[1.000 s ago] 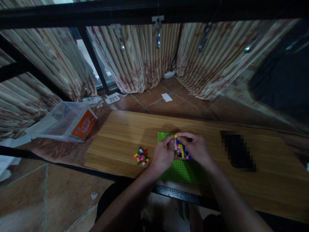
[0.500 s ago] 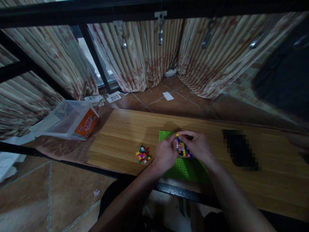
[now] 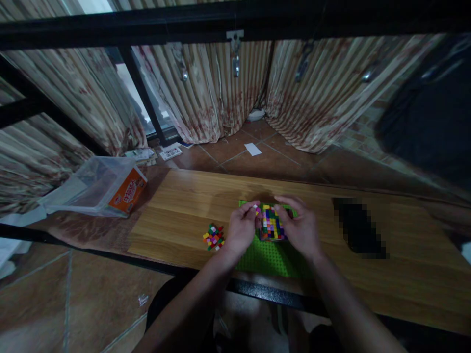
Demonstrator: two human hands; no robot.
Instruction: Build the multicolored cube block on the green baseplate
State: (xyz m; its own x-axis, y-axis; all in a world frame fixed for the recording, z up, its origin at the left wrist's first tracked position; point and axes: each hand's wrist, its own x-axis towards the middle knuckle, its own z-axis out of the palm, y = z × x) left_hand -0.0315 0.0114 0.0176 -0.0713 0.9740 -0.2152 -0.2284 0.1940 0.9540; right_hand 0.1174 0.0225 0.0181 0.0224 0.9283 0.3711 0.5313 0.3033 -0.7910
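A multicoloured block of small toy bricks (image 3: 271, 224) stands over the green studded baseplate (image 3: 274, 260). My right hand (image 3: 302, 226) grips this block at its right side, thumb on the top near edge and fingers behind. My left hand (image 3: 241, 228) is closed beside the block's left side, with a few small toy bricks (image 3: 256, 211), white, pink and yellow, pinched at its fingertips. To the left of the baseplate lies a loose pile of small toy bricks (image 3: 213, 237) in mixed colours.
The wooden table (image 3: 176, 206) runs across the view. A blurred-out black object (image 3: 360, 228) lies on its right part. Off the left end stands a clear plastic bin (image 3: 99, 186) with an orange label. Curtains (image 3: 206, 93) hang behind, and a white paper (image 3: 252, 149) lies on the floor.
My hands have moved apart. My left hand has drawn left from the block with small bricks in its fingertips, uncovering more of the block's top. The view has shifted slightly.
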